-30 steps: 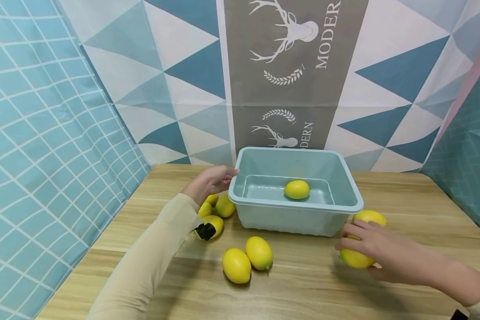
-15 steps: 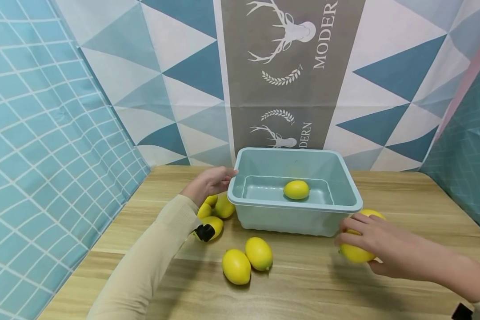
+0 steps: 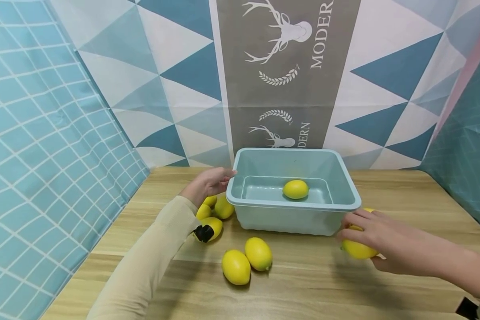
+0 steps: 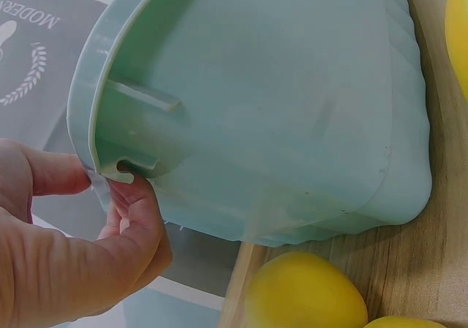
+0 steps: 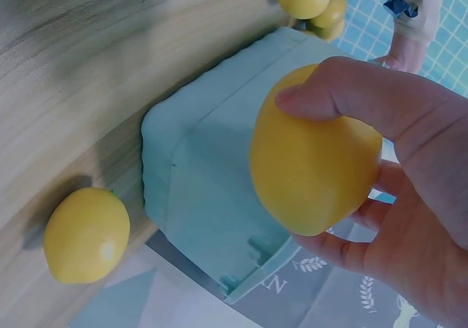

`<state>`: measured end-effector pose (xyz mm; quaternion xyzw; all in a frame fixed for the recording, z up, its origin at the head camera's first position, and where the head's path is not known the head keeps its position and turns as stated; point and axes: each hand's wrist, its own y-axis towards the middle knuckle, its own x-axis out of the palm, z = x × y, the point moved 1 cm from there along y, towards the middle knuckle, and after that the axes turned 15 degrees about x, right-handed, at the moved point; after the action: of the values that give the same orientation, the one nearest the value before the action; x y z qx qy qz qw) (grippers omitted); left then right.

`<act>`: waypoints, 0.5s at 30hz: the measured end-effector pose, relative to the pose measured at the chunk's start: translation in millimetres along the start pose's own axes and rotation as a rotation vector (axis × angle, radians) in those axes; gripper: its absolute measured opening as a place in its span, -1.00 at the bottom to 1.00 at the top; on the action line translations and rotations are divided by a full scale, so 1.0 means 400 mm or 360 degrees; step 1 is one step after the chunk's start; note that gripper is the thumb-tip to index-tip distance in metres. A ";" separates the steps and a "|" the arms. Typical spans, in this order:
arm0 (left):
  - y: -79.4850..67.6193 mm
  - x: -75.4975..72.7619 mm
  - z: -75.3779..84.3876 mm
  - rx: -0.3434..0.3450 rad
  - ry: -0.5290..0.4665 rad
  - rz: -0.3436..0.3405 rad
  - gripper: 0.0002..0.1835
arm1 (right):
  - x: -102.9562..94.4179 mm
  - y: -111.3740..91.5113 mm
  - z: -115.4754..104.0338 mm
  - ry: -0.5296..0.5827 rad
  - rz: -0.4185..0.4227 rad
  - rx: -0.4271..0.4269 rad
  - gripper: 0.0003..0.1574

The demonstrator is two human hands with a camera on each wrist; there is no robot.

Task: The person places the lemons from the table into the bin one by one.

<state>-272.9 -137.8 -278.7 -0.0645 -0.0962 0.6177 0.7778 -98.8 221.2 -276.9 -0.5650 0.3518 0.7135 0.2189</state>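
My left hand [image 3: 213,181] pinches the left rim of a light blue plastic basin [image 3: 282,220], thumb above and fingers curled beneath, as the left wrist view [image 4: 102,240] confirms. Beyond the basin's right front corner, my right hand [image 3: 396,240] grips a lemon [image 5: 314,153] between thumb and fingers, above the tabletop. Behind that hand another lemon [image 5: 86,234] lies on the table, mostly covered in the head view. Inside the basin rests one lemon [image 3: 295,189].
Two lemons [image 3: 236,267] touch each other on the wooden table [image 3: 304,284] in front of the basin. Several more lemons [image 3: 224,207] cluster at its left, partly under the left forearm. A patterned backdrop [image 3: 192,89] rises behind, with a blue grid sheet [image 3: 44,133] at the left.
My right hand has lifted its lemon slightly off the table, leaving the other lemon behind it. The left hand keeps its hold on the basin's rim.
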 end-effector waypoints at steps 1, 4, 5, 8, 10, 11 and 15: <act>0.000 0.000 0.001 0.0004 -0.0003 -0.0001 -0.47 | -0.003 0.001 0.000 -0.0010 -0.0001 0.0004 -0.01; 0.000 -0.001 0.003 0.0017 -0.0007 -0.0004 -0.47 | -0.012 0.002 0.000 -0.0030 -0.0017 0.0015 0.00; 0.000 0.000 0.004 0.0019 -0.0010 -0.0004 -0.46 | -0.016 0.002 0.000 -0.0036 -0.0026 0.0019 0.01; 0.000 -0.001 0.003 0.0011 -0.0011 0.0000 -0.46 | -0.024 0.004 0.001 -0.0035 -0.0069 0.0039 0.04; 0.000 -0.001 0.002 0.0005 -0.0010 0.0008 -0.46 | -0.029 0.008 0.001 -0.0033 -0.0108 0.0062 0.04; -0.001 -0.001 0.001 0.0002 -0.0009 0.0009 -0.47 | -0.031 0.010 0.001 -0.0037 -0.0128 0.0074 0.03; -0.002 -0.001 0.000 0.0004 -0.0009 0.0009 -0.47 | -0.042 0.018 -0.003 -0.0059 -0.0143 0.0080 -0.01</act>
<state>-272.4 -138.5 -278.6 -0.0620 -0.0975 0.6202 0.7759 -98.7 217.0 -259.0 -0.5613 0.3400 0.7041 0.2713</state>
